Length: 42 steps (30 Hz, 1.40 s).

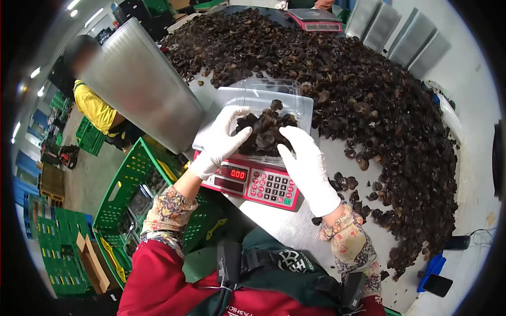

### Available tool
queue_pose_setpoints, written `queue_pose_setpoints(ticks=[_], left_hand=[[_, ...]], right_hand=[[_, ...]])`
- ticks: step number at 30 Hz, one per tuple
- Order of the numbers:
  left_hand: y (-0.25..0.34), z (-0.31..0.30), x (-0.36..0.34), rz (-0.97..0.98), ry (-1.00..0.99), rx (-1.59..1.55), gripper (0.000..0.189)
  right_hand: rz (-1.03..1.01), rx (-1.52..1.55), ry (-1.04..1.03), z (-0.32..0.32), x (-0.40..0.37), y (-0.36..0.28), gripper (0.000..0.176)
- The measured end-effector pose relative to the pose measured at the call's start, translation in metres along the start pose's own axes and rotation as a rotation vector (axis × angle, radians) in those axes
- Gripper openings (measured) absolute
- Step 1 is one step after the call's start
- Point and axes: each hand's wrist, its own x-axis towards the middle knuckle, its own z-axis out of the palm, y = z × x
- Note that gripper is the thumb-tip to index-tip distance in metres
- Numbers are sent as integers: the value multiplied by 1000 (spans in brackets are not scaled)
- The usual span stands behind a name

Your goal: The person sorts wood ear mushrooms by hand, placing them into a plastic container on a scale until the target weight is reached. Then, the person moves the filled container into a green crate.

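A heap of dark wood ear mushrooms (266, 134) lies between my two hands, over a clear plastic container (274, 87) on a red electronic scale (250, 184). The lit display (238, 174) reads 0.00. My left hand (224, 139), in a white glove, curls its fingers against the left side of the heap. On the opposite side my right hand (308, 163), gloved alike, presses thumb and fingers to the mushrooms. Both wrists rest above the scale's front panel.
A large pile of loose mushrooms (379, 116) spreads across the steel table (279, 224). Tall stacked clear containers (153, 84) stand at left, beside a green crate (124, 184). Behind them is a person in yellow (95, 108). Another scale (315, 21) sits at the far side.
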Motion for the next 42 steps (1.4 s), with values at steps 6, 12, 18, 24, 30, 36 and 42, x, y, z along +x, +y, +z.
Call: queue_pose_setpoints(ticks=[6, 12, 18, 24, 30, 36, 42], left_hand=[[13, -4, 10, 262, -147, 211, 80], [3, 10, 10, 80, -213, 122, 75], [3, 6, 1, 298, -196, 497, 82], [17, -10, 4, 189, -235, 260, 82], [-7, -33, -31, -7, 108, -124, 62], [-16, -53, -52, -204, 391, -176, 38], [-14, -56, -60, -236, 461, -232, 40]], right_hand=[[-68, -92, 31, 18, 48, 25, 42], [-124, -166, -368, 40, 88, 62, 53], [-291, -523, -331, 29, 36, 39, 54], [235, 439, -266, -44, 30, 22, 46], [441, 92, -222, -89, -51, 89, 29], [57, -515, -449, -65, -101, 94, 47], [95, -376, -187, -59, -92, 92, 38]])
